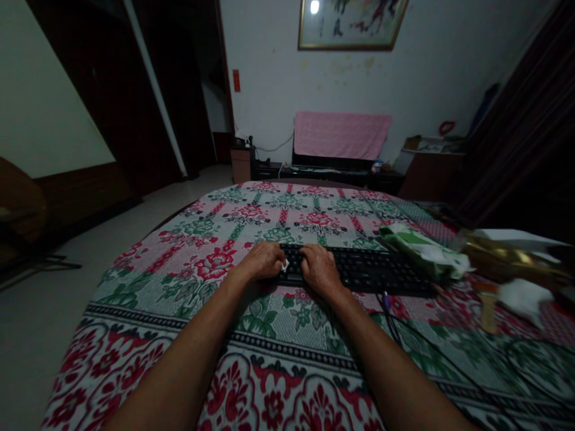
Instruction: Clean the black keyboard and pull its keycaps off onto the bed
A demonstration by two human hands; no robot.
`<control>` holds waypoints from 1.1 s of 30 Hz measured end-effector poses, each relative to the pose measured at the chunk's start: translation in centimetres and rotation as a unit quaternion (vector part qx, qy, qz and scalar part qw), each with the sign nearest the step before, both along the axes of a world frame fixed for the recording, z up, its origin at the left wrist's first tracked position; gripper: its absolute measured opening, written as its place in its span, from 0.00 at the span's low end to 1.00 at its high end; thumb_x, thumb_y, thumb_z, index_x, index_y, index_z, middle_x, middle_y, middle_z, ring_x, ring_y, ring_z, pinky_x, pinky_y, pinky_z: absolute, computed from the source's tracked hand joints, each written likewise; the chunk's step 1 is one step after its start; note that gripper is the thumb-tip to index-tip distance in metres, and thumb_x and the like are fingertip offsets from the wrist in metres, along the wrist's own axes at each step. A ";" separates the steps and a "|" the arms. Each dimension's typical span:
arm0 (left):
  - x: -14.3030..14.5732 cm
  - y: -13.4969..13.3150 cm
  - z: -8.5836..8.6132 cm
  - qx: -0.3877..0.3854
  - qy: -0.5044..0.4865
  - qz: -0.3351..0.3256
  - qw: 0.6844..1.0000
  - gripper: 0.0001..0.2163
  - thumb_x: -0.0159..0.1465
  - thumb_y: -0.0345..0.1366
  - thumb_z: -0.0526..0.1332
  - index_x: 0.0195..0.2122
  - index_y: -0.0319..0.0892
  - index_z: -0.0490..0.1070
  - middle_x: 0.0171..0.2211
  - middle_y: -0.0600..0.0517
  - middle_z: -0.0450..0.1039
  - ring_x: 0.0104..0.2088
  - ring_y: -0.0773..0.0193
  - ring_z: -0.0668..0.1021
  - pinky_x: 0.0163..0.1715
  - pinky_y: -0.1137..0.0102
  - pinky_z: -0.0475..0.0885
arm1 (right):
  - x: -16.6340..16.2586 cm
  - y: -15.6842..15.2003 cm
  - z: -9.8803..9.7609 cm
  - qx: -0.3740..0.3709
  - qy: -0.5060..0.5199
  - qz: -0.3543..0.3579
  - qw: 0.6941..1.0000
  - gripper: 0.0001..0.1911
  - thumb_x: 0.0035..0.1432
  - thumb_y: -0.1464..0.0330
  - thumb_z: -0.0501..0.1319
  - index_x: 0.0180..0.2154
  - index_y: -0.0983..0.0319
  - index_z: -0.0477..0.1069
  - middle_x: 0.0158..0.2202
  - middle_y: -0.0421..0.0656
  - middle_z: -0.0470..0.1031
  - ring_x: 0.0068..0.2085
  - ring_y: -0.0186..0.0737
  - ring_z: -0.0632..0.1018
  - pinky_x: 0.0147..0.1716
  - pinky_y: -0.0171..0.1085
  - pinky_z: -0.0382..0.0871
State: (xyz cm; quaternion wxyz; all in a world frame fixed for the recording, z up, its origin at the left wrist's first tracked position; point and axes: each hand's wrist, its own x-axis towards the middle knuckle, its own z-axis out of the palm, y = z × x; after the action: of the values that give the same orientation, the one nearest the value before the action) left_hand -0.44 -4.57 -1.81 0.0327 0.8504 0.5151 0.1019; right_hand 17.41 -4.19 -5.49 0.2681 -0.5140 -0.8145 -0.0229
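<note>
A black computer keyboard (359,269) lies flat on the patterned tablecloth, its left end between my hands. My left hand (264,261) is at that left end, fingers closed on a small piece of white tissue (284,265) that touches the keys. Over the keys just to the right rests my right hand (320,269), with its fingers bent down onto the keyboard, seemingly steadying it. Its fingertips are partly hidden. A cable with a purple plug (386,301) lies just below the keyboard.
A green and white soft packet (420,248) overlaps the keyboard's right end. Farther right lie a brush (488,311), a crumpled white tissue (525,301) and a shiny gold packet (503,256). Black cables (431,349) run across the floral tablecloth (274,323).
</note>
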 end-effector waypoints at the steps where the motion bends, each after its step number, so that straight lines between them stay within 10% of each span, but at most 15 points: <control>1: -0.2 0.0 0.2 -0.004 -0.001 0.004 1.000 0.13 0.52 0.29 0.54 0.32 0.46 0.77 0.33 0.50 0.73 0.36 0.61 0.74 0.39 0.70 0.67 | 0.0 0.0 0.0 0.000 0.000 0.000 1.000 0.15 0.55 0.73 0.51 0.44 0.62 0.70 0.48 0.47 0.70 0.50 0.42 0.66 0.47 0.41 0.56; 11: -0.6 -0.6 1.3 -0.082 -0.012 -0.065 0.994 0.13 0.53 0.31 0.57 0.36 0.46 0.77 0.31 0.53 0.75 0.31 0.67 0.73 0.32 0.77 0.65 | 0.0 0.2 -0.2 -0.002 -0.003 -0.003 1.000 0.15 0.55 0.72 0.52 0.43 0.62 0.70 0.49 0.47 0.70 0.50 0.43 0.66 0.47 0.40 0.56; 33: -0.5 -1.4 3.2 -0.189 0.041 0.001 0.981 0.10 0.48 0.29 0.58 0.30 0.43 0.77 0.25 0.56 0.75 0.25 0.70 0.72 0.24 0.79 0.63 | 0.0 0.2 -0.1 -0.008 0.000 0.000 1.000 0.15 0.55 0.73 0.52 0.43 0.61 0.70 0.48 0.47 0.70 0.50 0.43 0.66 0.47 0.41 0.56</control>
State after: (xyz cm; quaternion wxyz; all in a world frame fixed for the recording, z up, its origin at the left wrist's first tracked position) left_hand -0.96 -6.01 1.37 0.1719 0.8315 0.5273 -0.0319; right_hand 17.44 -4.04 -5.55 0.2638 -0.5161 -0.8147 -0.0160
